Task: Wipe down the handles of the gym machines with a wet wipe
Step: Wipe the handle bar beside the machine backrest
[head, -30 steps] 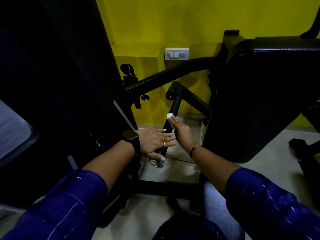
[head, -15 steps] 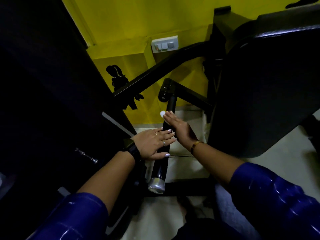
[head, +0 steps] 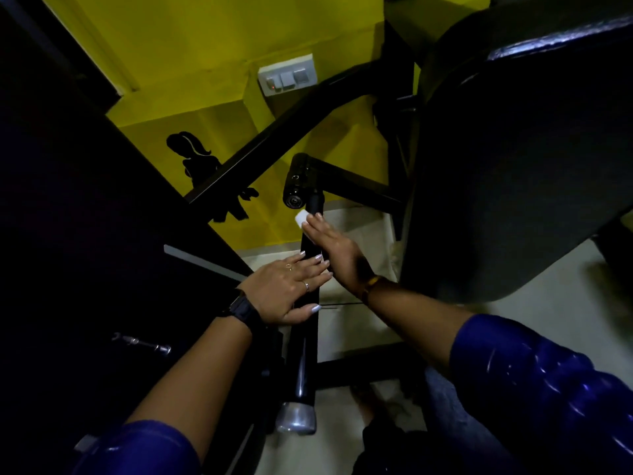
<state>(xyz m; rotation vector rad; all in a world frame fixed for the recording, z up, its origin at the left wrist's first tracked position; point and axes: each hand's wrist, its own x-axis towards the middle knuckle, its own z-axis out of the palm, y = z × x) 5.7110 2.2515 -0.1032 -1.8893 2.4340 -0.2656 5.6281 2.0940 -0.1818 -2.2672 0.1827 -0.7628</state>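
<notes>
Though 2 hands (head: pixel 286 291) (head: pixel 337 250), 1 handle (head: pixel 308 351), 1 wipe (head: pixel 301 218)

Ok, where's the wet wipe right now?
Head view, just above centre: the wet wipe is pressed by the right hand against the black handle, just below the pivot joint and above the left hand.

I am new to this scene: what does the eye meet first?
The bright yellow wall at the top, bearing a black silhouette. At the centre, the right hand presses a white wet wipe against the black handle, the left hand resting flat lower on it.
</notes>
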